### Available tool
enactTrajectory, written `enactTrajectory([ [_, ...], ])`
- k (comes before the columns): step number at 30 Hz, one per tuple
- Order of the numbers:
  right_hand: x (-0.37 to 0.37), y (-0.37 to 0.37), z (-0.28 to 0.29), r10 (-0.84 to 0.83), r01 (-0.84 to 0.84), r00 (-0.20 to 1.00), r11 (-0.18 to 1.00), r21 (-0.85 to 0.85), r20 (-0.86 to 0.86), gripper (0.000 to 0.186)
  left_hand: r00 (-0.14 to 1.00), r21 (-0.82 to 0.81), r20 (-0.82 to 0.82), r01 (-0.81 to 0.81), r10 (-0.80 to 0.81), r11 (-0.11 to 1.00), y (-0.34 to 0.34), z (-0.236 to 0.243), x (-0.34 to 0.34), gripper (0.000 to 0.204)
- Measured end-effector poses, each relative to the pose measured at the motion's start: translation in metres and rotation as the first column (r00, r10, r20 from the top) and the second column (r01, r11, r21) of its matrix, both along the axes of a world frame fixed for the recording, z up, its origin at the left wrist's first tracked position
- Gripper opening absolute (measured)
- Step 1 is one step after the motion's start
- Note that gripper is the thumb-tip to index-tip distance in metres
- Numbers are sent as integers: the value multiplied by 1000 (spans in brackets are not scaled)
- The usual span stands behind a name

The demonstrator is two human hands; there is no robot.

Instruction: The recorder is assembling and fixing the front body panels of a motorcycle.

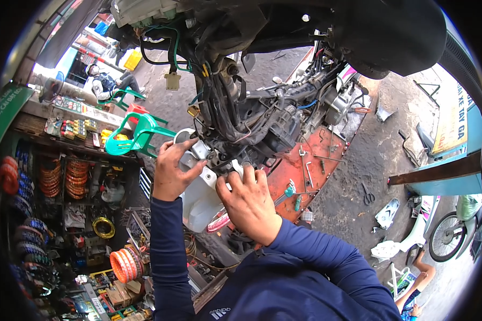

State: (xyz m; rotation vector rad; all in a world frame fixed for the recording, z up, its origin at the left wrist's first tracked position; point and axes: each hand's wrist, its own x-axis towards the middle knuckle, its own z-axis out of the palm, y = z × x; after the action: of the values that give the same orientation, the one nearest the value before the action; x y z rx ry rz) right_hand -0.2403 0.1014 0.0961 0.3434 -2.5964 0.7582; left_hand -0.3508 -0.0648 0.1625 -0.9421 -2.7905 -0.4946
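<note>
The person's L hand (172, 172) was up by the front of a stripped dark motorbike frame (219, 101), thumb & fingers pinching a small silver-grey metal block (200, 150). That block sat just left of the bundled black cables, above a big pale-grey plastic panel (201, 202). The R hand (249, 206) was right beside it, fingers curled over a whitish lever-like piece (236, 169); hard to see past the knuckles, so I couldn't tell if it was clenched on that bit or just resting there. Both forearms came up in navy sleeves (168, 251), L one nearly straight, R one angled in from the side.

Under the frame ran a red metal table (284, 179) w/ hand tools on it, incl. a small teal-handled tool (298, 202) near its edge. On the dark floor to the right lay black scissors (366, 191), well apart from the hands. Farther right, a spoked wheel (449, 239) stood near some white bodywork (412, 235).

Over on the left, cluttered shelves held coils & pkgs, w/ a stack of orange rings (126, 265) in front. Beyond, a green plastic chair (147, 127) stood near a seated person (107, 83).
</note>
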Motion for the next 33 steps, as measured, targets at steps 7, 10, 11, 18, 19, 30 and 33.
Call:
enactTrajectory([
  [7, 0, 0, 1, 16, -16, 1000, 1000, -7, 20, 36, 984, 27, -175, 53, -47, 998, -9, -23, -3, 46],
  [10, 0, -3, 6, 15, -15, 1000, 1000, -3, 22, 35, 991, 127, -137, 14, 3, 992, -5, -24, 1, 46],
  [11, -1, -3, 7, 7, -8, 1000, 1000, 4, 21, 35, 994, 169, -110, -7, 26, 986, -3, -25, 1, 46],
  [18, -6, -6, 9, 30, -30, 999, 1000, -6, 36, 29, 983, 242, -177, 6, 38, 970, -15, -38, -9, 45],
  [19, -7, -7, 10, 31, -31, 999, 1000, -4, 39, 29, 989, 310, -116, -57, 97, 949, -18, -38, -12, 44],
  [30, -5, -7, 5, -1, 2, 1000, 999, -37, 31, 29, 990, 404, -135, 17, 41, 915, 11, -13, -21, 36],
  [33, -4, -4, 2, -12, 13, 1000, 998, -69, 17, 30, 997, 328, -62, 52, -34, 943, 16, -4, -21, 42],
])
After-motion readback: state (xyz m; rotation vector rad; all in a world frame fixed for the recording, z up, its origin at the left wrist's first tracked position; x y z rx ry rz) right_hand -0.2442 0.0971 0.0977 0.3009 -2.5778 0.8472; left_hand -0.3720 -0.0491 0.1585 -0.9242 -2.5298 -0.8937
